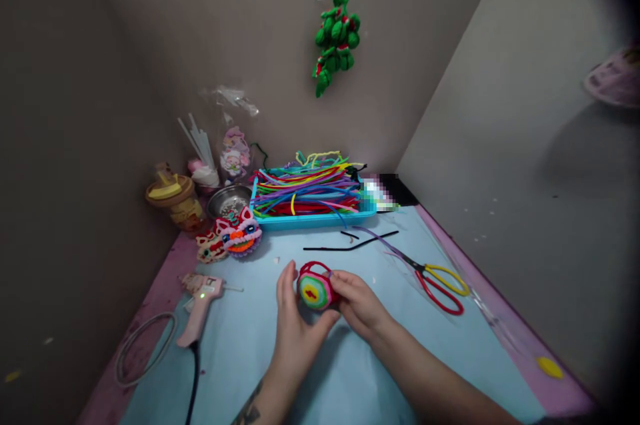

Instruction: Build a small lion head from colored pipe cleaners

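Both hands hold a small round pipe-cleaner craft piece (314, 290) with concentric rings of red, green and yellow, just above the light blue mat (350, 372). My left hand (296, 326) cups it from the left and below, fingers upright and curled round its edge. My right hand (360, 304) grips its right side with pinched fingers. A red fuzzy band arches over the piece's top.
A blue tray (320, 218) of several coloured pipe cleaners stands behind. Red and yellow scissors (440, 284) lie right, a black pipe cleaner (350, 246) ahead. A pink glue gun (200, 308) with a lit light and lion-head crafts (233, 238) lie left. A green ornament (336, 35) hangs above.
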The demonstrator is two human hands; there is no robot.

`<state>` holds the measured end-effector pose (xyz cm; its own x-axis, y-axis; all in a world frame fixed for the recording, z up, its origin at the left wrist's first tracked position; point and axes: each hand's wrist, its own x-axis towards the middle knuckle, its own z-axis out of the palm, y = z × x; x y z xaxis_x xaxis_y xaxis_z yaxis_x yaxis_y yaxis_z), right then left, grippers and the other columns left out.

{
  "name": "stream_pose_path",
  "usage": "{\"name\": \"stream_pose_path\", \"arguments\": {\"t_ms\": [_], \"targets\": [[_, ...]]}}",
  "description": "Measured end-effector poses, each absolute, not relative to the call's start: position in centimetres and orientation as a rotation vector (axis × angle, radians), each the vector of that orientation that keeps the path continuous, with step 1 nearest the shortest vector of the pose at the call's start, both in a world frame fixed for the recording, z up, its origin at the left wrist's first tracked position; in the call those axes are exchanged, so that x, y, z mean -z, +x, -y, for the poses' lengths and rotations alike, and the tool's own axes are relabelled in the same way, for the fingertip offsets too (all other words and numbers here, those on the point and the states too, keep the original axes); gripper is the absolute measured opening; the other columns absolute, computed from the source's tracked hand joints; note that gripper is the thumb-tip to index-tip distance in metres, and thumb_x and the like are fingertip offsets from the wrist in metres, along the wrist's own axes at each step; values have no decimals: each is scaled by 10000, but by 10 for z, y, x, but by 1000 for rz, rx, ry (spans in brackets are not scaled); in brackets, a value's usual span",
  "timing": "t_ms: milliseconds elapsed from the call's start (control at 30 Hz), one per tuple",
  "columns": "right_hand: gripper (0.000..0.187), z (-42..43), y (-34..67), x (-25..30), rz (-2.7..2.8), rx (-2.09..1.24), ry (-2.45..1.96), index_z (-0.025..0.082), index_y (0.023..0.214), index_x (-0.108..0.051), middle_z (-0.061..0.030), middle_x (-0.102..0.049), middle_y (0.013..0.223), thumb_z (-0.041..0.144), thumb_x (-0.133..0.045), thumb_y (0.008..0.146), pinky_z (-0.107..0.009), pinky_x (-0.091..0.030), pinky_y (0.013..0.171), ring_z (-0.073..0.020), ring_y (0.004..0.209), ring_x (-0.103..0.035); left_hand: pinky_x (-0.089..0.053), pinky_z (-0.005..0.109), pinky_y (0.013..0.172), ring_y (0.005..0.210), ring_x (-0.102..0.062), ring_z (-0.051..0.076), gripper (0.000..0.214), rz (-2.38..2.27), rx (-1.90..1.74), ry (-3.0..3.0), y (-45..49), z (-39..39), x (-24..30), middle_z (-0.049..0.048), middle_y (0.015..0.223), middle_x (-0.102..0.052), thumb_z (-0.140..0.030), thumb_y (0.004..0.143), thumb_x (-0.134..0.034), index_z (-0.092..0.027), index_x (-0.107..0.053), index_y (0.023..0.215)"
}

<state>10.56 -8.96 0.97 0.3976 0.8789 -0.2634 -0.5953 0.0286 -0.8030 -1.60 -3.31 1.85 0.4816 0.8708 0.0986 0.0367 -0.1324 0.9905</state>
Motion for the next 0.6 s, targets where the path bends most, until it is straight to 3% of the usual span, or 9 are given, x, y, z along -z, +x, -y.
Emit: {"name": "stream_pose_path", "arguments": {"t_ms": [67, 167, 267, 467, 600], "targets": [[309, 88, 107, -9, 249, -1190, -938, 129, 689, -596, 1, -596, 609, 396, -747, 652, -231, -404, 589, -101, 558, -525, -420, 393, 934, 1240, -392, 280, 791, -890, -887, 1348, -17, 30, -19, 132, 1375, -349, -301, 601, -744, -243, -386, 1304], [313, 87, 109, -10, 162, -1222, -850, 135, 706, -594, -12, -626, 646, 395, -756, 642, -236, -413, 593, -112, 585, -560, -459, 371, 833, 1026, -549, 250, 741, -963, -737, 1041, -19, 25, -20, 140, 1163, -526, -394, 601, -747, -200, -441, 1248], [326, 86, 108, -11, 145, -1251, -820, 124, 777, -619, -51, -659, 732, 407, -736, 664, -272, -436, 630, -144, 647, -596, -468, 332, 732, 902, -604, 231, 755, -858, -589, 862, -18, 24, -23, 144, 1071, -597, -423, 676, -699, -192, -375, 1318], [314, 87, 104, -10, 250, -1265, -863, 128, 815, -616, -33, -613, 700, 421, -680, 722, -261, -418, 643, -130, 650, -558, -461, 354, 810, 939, -618, 267, 894, -742, -672, 660, -11, 25, -30, 141, 1084, -628, -350, 565, -785, -217, -359, 1340], [335, 90, 115, -7, 613, -979, -1286, 158, 819, -605, -26, -573, 716, 470, -490, 850, -264, -421, 645, -134, 661, -525, -476, 315, 782, 913, -626, 244, 869, -808, -706, 600, -10, 21, -21, 124, 1050, -650, -335, 553, -793, -215, -393, 1315]]}}
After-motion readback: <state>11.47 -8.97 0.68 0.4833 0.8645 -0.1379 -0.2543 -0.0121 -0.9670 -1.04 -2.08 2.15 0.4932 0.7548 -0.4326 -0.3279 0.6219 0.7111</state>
